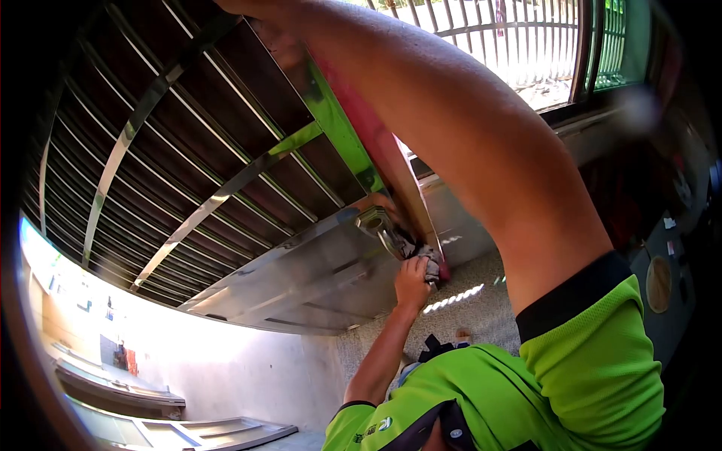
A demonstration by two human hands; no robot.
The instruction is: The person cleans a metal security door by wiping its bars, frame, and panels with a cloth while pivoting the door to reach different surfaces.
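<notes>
Crumpled grey cloth sits just right of the frame's centre, bunched against the edge of a metal door, close by its curved handle. The left hand has it gripped, fingers closed over the folds; their tips are partly lost in the bundle. Beyond the handle, the door's barred section fills the upper left, shiny enough to mirror the green shirt. The right arm stretches across to the top of the frame, where the right hand is mostly cut off, so I cannot tell whether its grip is open or closed. Speckled floor lies below the cloth.

As I judge it, the likeliest trouble is a loose fold snagging on the handle, since the bundle is uneven and so near it; a pull might then drag the cloth out of the fingers. Knuckles could knock the metal at such close quarters. If the door swung, fingers near its edge might get pinched, and the long reach could upset the person's balance.
</notes>
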